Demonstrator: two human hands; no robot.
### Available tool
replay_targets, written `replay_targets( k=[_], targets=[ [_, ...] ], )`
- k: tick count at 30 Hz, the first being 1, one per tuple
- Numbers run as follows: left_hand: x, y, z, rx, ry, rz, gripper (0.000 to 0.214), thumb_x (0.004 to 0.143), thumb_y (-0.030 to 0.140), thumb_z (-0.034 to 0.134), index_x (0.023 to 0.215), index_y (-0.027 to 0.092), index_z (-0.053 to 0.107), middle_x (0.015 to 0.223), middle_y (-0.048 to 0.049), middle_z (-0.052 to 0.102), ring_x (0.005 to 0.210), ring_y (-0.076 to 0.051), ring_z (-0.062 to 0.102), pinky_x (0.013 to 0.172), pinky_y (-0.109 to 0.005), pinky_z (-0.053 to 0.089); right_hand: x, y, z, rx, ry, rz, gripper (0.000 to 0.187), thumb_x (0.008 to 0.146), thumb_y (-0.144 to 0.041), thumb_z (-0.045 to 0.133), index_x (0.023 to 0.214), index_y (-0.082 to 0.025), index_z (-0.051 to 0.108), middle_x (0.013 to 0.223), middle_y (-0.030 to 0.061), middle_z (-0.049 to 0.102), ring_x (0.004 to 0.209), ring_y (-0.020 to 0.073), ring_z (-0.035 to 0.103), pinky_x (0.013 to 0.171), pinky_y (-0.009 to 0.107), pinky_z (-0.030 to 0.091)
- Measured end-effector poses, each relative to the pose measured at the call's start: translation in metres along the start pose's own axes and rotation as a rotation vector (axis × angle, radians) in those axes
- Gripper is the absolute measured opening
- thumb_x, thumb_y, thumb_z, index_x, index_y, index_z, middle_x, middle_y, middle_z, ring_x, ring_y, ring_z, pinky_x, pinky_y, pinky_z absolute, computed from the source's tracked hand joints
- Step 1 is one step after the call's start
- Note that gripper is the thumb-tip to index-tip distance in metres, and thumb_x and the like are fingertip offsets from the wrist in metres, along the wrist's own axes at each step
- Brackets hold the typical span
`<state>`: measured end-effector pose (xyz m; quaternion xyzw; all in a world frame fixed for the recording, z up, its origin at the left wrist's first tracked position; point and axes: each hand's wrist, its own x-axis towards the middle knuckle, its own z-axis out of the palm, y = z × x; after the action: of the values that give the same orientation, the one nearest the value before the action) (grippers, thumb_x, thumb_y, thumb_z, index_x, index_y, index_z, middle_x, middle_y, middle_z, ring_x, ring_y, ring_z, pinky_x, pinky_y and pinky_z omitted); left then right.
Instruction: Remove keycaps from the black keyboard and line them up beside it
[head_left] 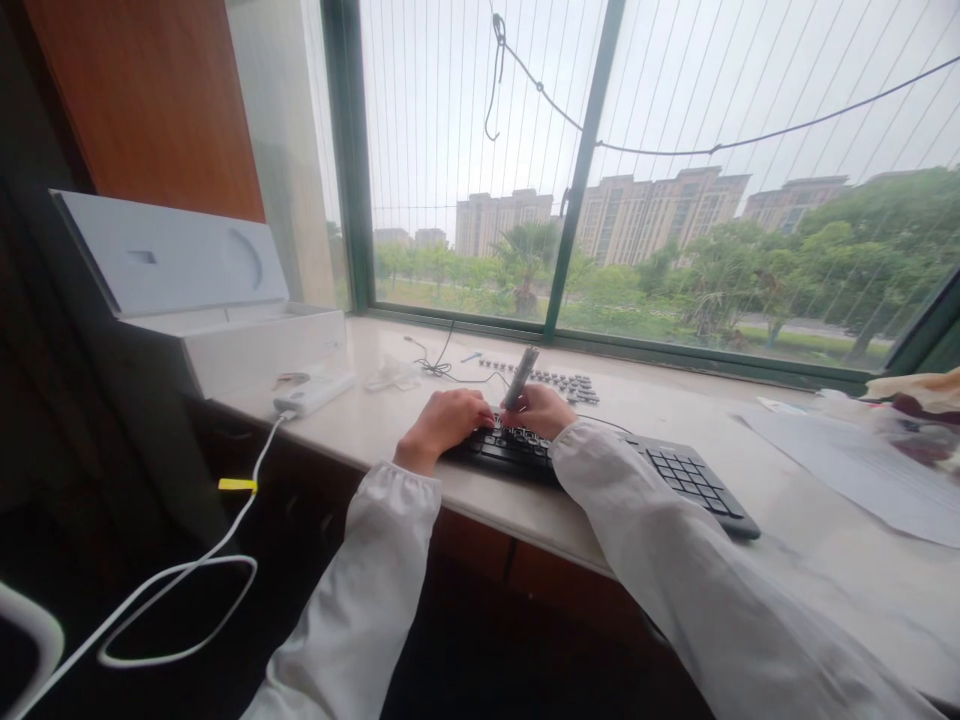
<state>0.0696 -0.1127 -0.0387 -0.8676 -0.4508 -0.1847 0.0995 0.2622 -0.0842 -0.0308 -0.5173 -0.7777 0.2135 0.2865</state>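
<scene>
A black keyboard [517, 455] lies along the front edge of the sill, with part of its key area stripped of caps and the number pad's caps in place. My left hand [451, 422] is on its left part, fingers bent down and holding it; the fingertips are partly hidden. Upright in the closed fingers of my right hand [541, 410] is a grey brush [520, 376] with a bristly upper end, its lower end hidden at the keyboard. Behind my hands, loose keycaps [562, 382] lie in rows.
An open white box [255, 350] stands at the left, with a white power strip [315, 390] and its cord [247, 505] before it. A thin dark cable [442, 368] curls near the window. Papers [855, 470] and a plastic bag [915, 425] lie at the right.
</scene>
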Motion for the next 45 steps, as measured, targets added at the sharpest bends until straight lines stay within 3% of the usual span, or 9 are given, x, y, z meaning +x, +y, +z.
replay_targets(
  k=[10,16,22,29,37,45],
  targets=[
    [0.0,-0.001,0.003,-0.021,0.034,-0.009,0.017,0.089,0.036,0.056,0.093,0.032,0.072,0.097,0.0012,0.068,0.087,-0.018,0.064,0.071,-0.026,0.045,0.0,0.007,0.014,0.169,0.054,0.019,0.016,0.069,-0.015,0.073,0.082,-0.016,0.063,0.072,0.0014,0.069,0.069,0.0159,0.068,0.063,0.024,0.055],
    [0.0,0.0,0.001,-0.031,0.014,-0.022,0.02,0.09,0.035,0.055,0.095,0.027,0.073,0.1,-0.0035,0.068,0.088,-0.018,0.064,0.074,-0.025,0.045,0.004,0.018,0.007,0.256,-0.074,-0.046,0.022,0.067,-0.015,0.074,0.083,-0.016,0.059,0.075,0.0012,0.068,0.07,0.0165,0.069,0.063,0.025,0.056],
    [0.0,-0.001,0.003,-0.032,0.028,-0.009,0.02,0.09,0.038,0.055,0.095,0.03,0.073,0.099,-0.0016,0.068,0.086,-0.018,0.064,0.07,-0.025,0.045,0.009,0.028,0.002,0.283,-0.158,-0.157,0.031,0.065,-0.018,0.078,0.089,-0.016,0.058,0.079,0.0036,0.07,0.077,0.018,0.069,0.071,0.029,0.055],
    [0.001,-0.002,0.005,-0.038,0.043,-0.054,0.019,0.088,0.041,0.056,0.091,0.033,0.073,0.097,0.0017,0.07,0.084,-0.017,0.064,0.069,-0.025,0.044,0.015,0.041,0.006,0.355,-0.168,-0.183,0.041,0.058,-0.03,0.083,0.087,-0.017,0.058,0.079,0.005,0.07,0.076,0.02,0.069,0.072,0.033,0.056],
    [0.001,-0.001,0.003,-0.062,0.039,-0.046,0.018,0.088,0.037,0.057,0.09,0.032,0.074,0.096,0.0009,0.07,0.083,-0.017,0.064,0.071,-0.025,0.045,0.022,0.048,0.014,0.238,-0.099,-0.234,0.034,0.064,-0.025,0.08,0.09,-0.019,0.058,0.078,0.0031,0.07,0.076,0.0205,0.07,0.068,0.03,0.055],
    [0.001,-0.001,0.002,-0.073,0.045,-0.016,0.018,0.089,0.032,0.056,0.089,0.032,0.074,0.095,0.0008,0.069,0.083,-0.016,0.064,0.07,-0.024,0.044,0.013,0.035,0.017,0.066,0.013,-0.265,0.029,0.066,-0.024,0.078,0.079,-0.019,0.052,0.076,0.0031,0.071,0.074,0.0204,0.07,0.064,0.028,0.052]
  ],
)
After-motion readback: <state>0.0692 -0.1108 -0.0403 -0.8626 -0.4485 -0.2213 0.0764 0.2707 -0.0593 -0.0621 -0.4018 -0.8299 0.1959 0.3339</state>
